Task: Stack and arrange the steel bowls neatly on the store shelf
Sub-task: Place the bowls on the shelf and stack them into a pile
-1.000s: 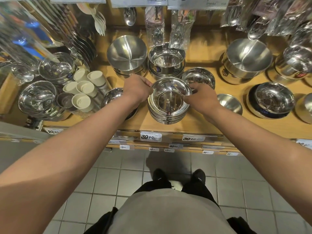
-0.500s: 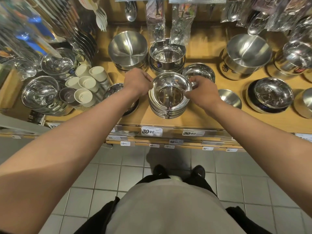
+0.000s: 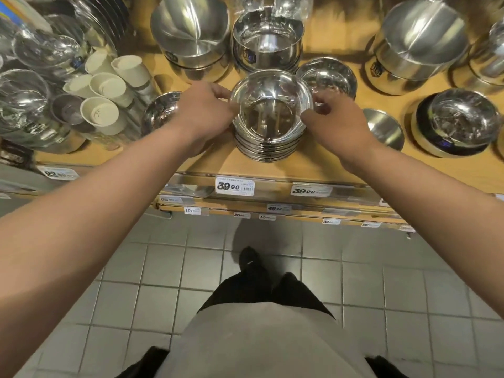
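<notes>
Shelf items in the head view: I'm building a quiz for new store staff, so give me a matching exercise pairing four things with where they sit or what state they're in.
Things:
1. bowl stack
2. cream cups
3. price tag 39.90
4. shoe

Places or states:
A. on the tiled floor
B. on the front edge of the shelf
C. lying on their sides, left of the hands
D. gripped at its top rim by the left hand and right hand

Pairs: 1-D, 2-C, 3-B, 4-A
</notes>
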Demonstrator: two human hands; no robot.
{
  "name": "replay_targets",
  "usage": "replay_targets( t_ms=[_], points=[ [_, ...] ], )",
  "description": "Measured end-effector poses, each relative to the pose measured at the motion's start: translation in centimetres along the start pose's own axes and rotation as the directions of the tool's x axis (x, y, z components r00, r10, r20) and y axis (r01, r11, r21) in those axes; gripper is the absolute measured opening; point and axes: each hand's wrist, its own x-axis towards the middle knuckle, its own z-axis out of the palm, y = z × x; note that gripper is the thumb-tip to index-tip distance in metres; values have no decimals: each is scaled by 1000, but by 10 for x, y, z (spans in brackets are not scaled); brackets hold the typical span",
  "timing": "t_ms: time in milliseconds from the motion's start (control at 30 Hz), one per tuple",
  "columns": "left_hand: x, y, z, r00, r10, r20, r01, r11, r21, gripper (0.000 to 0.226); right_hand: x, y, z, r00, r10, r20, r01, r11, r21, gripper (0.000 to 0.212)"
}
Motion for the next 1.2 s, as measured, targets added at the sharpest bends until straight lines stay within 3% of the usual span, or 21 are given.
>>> replay_targets(
  t_ms=[133,267,367,600,700,967,1200],
  points=[
    [-15,-7,4,1000,15,19,-13,994,-111,30,3,5,1,1000,5,27,-7,994,109,31],
    [-15,-16,11,999,26,-31,-31,983,-180,25,7,15,4,999,1,33,-8,979,205,37],
    [-15,-21,13,998,34,-49,-45,971,-233,27,3,25,7,999,-16,29,7,960,279,21],
    [-20,-24,20,996,13,-85,-40,948,-317,28,-8,27,9,996,-73,54,55,956,288,32],
    [-24,-22,21,997,-3,-72,-20,950,-312,11,-8,23,10,993,-54,101,18,945,325,24],
    [-25,-19,26,991,0,-132,-29,976,-218,24,-8,19,10,995,-73,66,49,951,304,24],
    [-26,-17,27,985,-23,-170,-13,978,-210,18,1,17,7,994,-93,51,74,953,293,28]
  ],
)
